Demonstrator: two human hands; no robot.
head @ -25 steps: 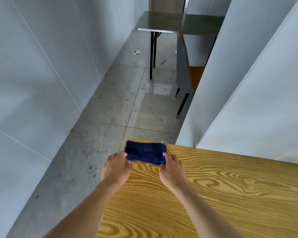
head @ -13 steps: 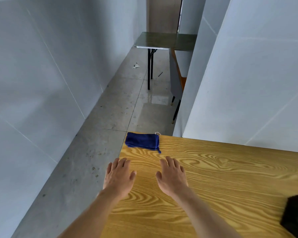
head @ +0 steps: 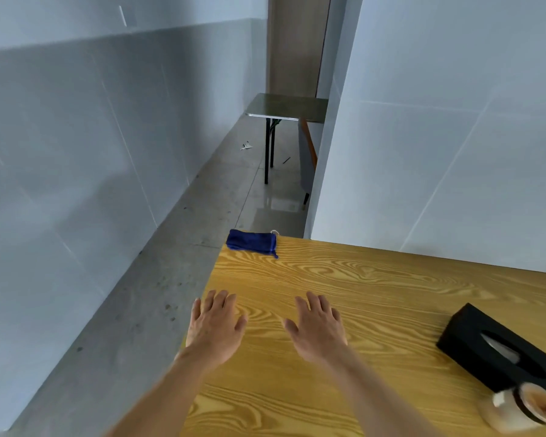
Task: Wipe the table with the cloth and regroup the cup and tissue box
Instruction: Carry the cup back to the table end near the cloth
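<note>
My two hands hang over the tabletop (head: 375, 294), palms down, fingers straight and a little spread — neither grip holds anything. My left hand (head: 215, 326) is at the tabletop's left edge, partly past it over the floor (head: 171, 263); my right hand (head: 319, 329) is beside it, further in over the wood. I cannot tell whether either palm touches the surface.

One cloth (head: 252, 242), dark blue and folded into a small rectangle, lies on the far left corner of the tabletop, well apart from both hands. A thin white loop shows at its right end.

One tissue box (head: 492, 345), black, lies at the right side of the tabletop, set at an angle, with a tissue showing in its slot. One cup (head: 527, 408) is just beside the box's near end, at the lower right corner of the view — it is blurred, and I cannot tell whether the two touch.

Beyond, down a narrow passage between pale walls, stands one small dark table (head: 284, 107) with one chair (head: 308, 156) partly hidden behind the right wall.
</note>
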